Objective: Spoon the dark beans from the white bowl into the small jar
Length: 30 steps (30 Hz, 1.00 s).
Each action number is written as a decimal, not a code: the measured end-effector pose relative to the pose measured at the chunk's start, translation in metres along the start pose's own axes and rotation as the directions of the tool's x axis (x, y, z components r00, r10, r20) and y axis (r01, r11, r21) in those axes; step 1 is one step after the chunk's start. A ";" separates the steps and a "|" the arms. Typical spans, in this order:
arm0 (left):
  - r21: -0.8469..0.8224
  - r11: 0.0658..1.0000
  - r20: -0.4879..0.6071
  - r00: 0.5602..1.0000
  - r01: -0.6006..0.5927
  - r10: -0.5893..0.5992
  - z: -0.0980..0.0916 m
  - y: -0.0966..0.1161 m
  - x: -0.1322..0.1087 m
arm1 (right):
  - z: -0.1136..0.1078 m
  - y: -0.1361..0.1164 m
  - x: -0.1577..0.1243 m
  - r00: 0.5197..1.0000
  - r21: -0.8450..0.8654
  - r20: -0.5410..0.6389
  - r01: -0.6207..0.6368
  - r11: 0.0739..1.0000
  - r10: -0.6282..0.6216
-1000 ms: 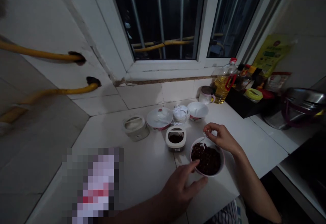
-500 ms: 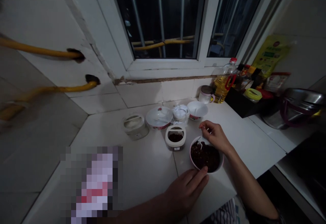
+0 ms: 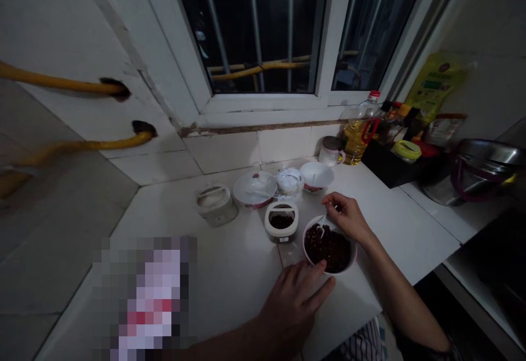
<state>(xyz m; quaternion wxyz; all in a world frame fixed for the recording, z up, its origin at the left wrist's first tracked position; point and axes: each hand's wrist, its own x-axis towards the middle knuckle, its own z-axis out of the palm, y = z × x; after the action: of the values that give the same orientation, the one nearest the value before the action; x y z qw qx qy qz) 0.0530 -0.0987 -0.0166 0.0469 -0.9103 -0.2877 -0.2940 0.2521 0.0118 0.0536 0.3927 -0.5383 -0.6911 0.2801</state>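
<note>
A pink-rimmed bowl (image 3: 355,256) stands on the counter, holding a dark, crumbly red-brown mass with pale specks. My right hand (image 3: 347,217) is closed in a pinch on the handle of a small white spoon (image 3: 321,223); its lower end reaches into the dark mass. At the bowl's near side is my left hand (image 3: 298,295), fingers spread, with one fingertip over the rim and the thumb outside it. Just left of the bowl, a clear container with a white rim (image 3: 282,238) has similar dark contents.
Behind stand a second lidded container (image 3: 217,214), a wide white bowl (image 3: 250,183), a jar with pale contents (image 3: 290,181) and a smaller bowl (image 3: 317,173). An oil bottle (image 3: 356,133), a black condiment box (image 3: 382,165) and a metal pot (image 3: 447,183) line the right. A blurred-out patch covers the lower left.
My left fingers have spread further apart at the bowl's rim. My right hand keeps its pinch on the spoon, its end still in the dark mass. The view has shifted slightly.
</note>
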 end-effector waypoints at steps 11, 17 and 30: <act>-0.034 0.999 -0.004 0.999 0.043 -0.043 0.013 0.001 -0.010 | 0.004 0.008 0.006 0.998 0.094 -0.042 -0.036 0.995 0.040; -0.053 0.998 0.034 0.999 0.042 -0.040 0.010 -0.002 -0.009 | -0.005 0.003 0.003 1.000 0.089 -0.020 -0.021 0.996 0.023; -0.253 0.952 0.065 0.985 0.171 -0.160 0.010 0.001 -0.012 | -0.007 -0.002 -0.005 0.998 -0.022 0.022 0.060 0.998 -0.060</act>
<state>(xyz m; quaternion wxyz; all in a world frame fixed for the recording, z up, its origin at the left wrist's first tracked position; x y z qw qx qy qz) 0.0508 -0.1029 -0.0312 -0.1026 -0.8875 -0.3233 -0.3118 0.2578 0.0067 0.0577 0.3873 -0.5186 -0.7142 0.2663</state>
